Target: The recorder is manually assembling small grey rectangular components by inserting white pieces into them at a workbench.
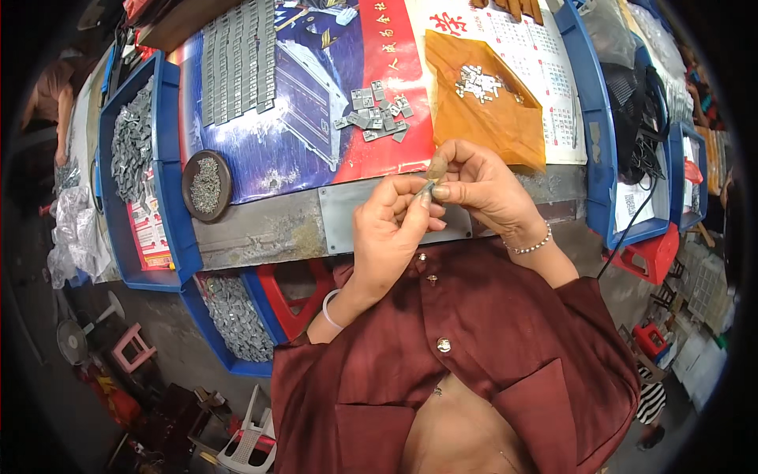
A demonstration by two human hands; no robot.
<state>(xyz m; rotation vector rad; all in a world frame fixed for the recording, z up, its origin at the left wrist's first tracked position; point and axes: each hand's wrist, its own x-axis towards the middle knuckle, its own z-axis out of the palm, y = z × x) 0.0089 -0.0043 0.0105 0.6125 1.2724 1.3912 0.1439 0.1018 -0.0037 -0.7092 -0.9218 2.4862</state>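
Note:
My left hand (pixel 388 229) and my right hand (pixel 488 189) meet above the near edge of the table. Pinched between their fingertips is a small grey piece (pixel 427 189), mostly hidden by the fingers. A brownish cover (pixel 437 167) shows on a fingertip of the right hand. Just beyond the hands lies a loose heap of grey rectangular parts (pixel 377 112) on the printed sheet. To its right, small silvery pieces (pixel 478 84) rest on an amber plastic sheet (pixel 450 118). Left of the hands stands a round dark dish (pixel 192 207) of tiny metal bits (pixel 206 186).
Grey parts in tight rows (pixel 238 59) cover the sheet's far left. A blue tray (pixel 185 237) of grey parts stands left, with another blue bin (pixel 229 365) lower down. At right, a blue tray (pixel 598 182) holds a black mesh bag (pixel 624 103) and cable. Red stools (pixel 649 257) stand below.

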